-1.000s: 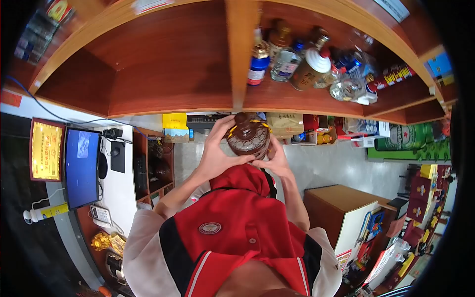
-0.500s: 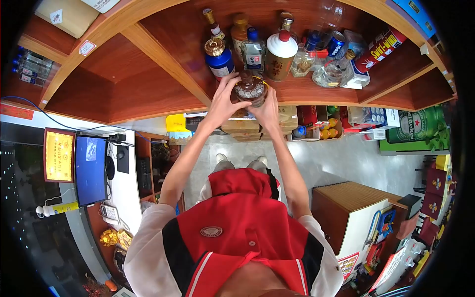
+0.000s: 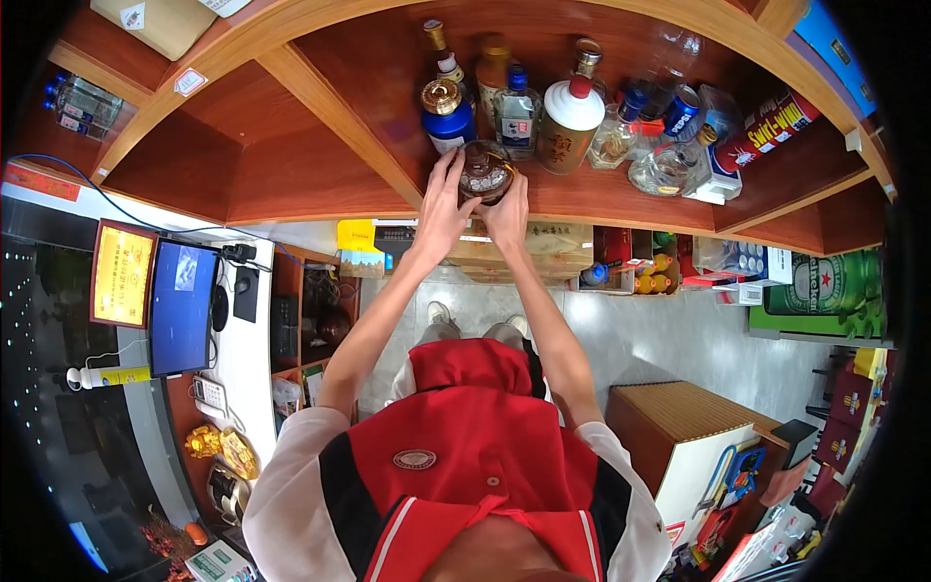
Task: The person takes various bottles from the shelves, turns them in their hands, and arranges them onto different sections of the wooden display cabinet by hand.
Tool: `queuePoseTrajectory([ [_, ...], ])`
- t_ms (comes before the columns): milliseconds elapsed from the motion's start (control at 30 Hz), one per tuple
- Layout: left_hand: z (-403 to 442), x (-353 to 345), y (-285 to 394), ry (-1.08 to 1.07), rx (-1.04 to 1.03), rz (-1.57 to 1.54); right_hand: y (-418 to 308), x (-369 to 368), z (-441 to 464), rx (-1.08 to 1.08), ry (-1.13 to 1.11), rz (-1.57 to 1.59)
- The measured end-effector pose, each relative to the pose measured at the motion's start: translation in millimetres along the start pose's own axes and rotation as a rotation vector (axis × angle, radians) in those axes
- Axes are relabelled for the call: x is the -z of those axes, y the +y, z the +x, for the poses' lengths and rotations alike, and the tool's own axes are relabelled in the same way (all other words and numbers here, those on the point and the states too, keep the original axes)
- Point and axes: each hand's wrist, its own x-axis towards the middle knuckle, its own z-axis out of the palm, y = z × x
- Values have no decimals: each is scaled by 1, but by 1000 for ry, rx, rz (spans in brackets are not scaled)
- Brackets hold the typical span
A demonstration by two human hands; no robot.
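A squat dark brown jar (image 3: 488,177) with a knobbed lid and a pale pattern round its shoulder is at the front edge of the shelf. My left hand (image 3: 445,207) curls round its left side, and my right hand (image 3: 507,211) grips its right side; both are closed on it. Whether its base touches the shelf is hidden. Just behind stands a blue bottle with a gold cap (image 3: 447,118). Beside that are a clear bottle with a blue cap (image 3: 517,116) and a brown bottle with a white top and red cap (image 3: 569,126).
Further right on the shelf (image 3: 378,175) are glass bottles (image 3: 669,165), a Pepsi can (image 3: 682,112) and a red spray can (image 3: 771,129). Cardboard boxes (image 3: 524,254) stand below. A monitor (image 3: 181,306) is on the left counter; a wooden cabinet (image 3: 669,427) stands at lower right.
The view has shifted a little. Against the bottles behind, the jar has moved slightly left, closer to the blue bottle, with both hands still round it.
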Motion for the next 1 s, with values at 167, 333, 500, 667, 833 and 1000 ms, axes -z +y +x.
queuePoseTrajectory([
  [167,7,-2,4,-44,19,-38,2,2,2,-12,10,29],
  [333,18,-7,8,-87,23,-90,3,11,5,-35,64,-201],
  [500,25,-17,11,-38,11,-31,3,20,14,42,123,-208],
  [667,25,-20,15,0,-46,-53,4,24,14,22,100,-297],
  [833,20,-30,19,48,-41,-91,-2,43,7,31,100,-305],
  [1000,2,-43,22,145,-2,-28,19,72,-20,89,154,-334],
])
